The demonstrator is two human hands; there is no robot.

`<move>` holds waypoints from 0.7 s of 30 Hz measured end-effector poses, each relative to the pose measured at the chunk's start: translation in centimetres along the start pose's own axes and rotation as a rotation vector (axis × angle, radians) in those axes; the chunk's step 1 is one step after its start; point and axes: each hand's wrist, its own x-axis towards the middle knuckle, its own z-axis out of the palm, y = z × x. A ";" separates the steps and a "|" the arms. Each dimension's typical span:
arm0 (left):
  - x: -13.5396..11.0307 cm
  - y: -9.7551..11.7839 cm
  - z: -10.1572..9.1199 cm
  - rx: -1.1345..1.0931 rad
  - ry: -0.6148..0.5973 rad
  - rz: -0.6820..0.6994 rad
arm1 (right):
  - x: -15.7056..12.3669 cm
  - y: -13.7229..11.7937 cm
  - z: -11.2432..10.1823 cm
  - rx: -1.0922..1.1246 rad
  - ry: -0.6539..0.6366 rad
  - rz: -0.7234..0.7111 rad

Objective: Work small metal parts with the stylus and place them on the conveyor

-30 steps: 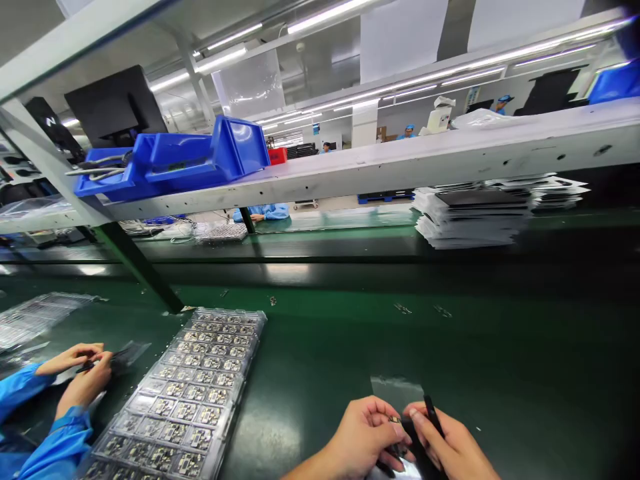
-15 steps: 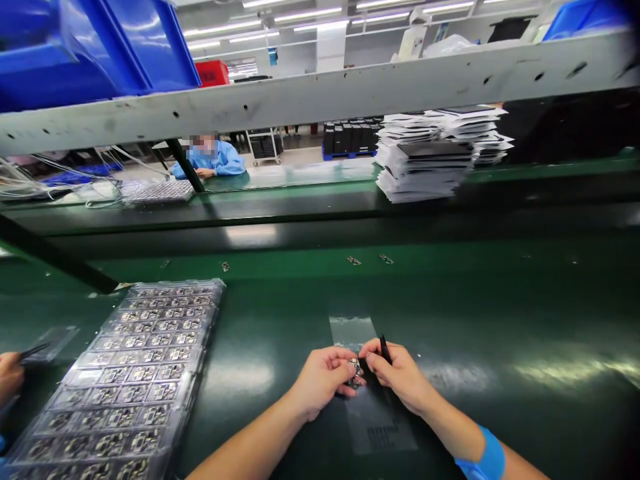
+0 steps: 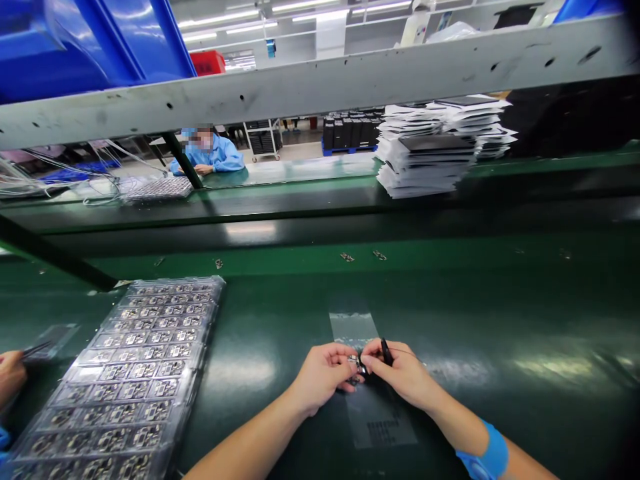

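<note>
In front of me my left hand (image 3: 325, 377) is closed, its thumb and fingers pinching a small circuit board (image 3: 354, 363). My right hand (image 3: 397, 373) meets it from the right, thumb and forefinger at the board's edge. A slim black tool that looks like tweezers (image 3: 387, 352) is tucked between its fingers, its tips hidden. Under both hands a clear plastic bag (image 3: 357, 327) with dark print near its lower end lies flat on the green work surface (image 3: 280, 427).
A clear tray (image 3: 145, 337) of many small boards stands at left. Beyond it a co-worker's hand (image 3: 11, 373) holds tweezers. Small parts (image 3: 347, 257) lie on the far green strip. A shelf beam (image 3: 300, 83) crosses above; stacked white sheets (image 3: 425, 163) stand behind.
My right hand has closed in on the circuit board and now touches its edge. On the far strip the small parts have shifted slightly left.
</note>
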 end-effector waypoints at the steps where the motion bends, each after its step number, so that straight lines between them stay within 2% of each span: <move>1: 0.0 0.0 0.0 0.006 0.000 -0.002 | 0.0 0.0 0.0 -0.018 -0.004 -0.013; 13: -0.4 0.5 0.4 0.051 -0.002 -0.040 | 0.0 0.6 0.0 -0.156 -0.004 -0.088; 21: -0.6 0.7 0.5 0.125 -0.040 -0.061 | 0.1 -0.3 -0.2 -0.164 -0.008 -0.107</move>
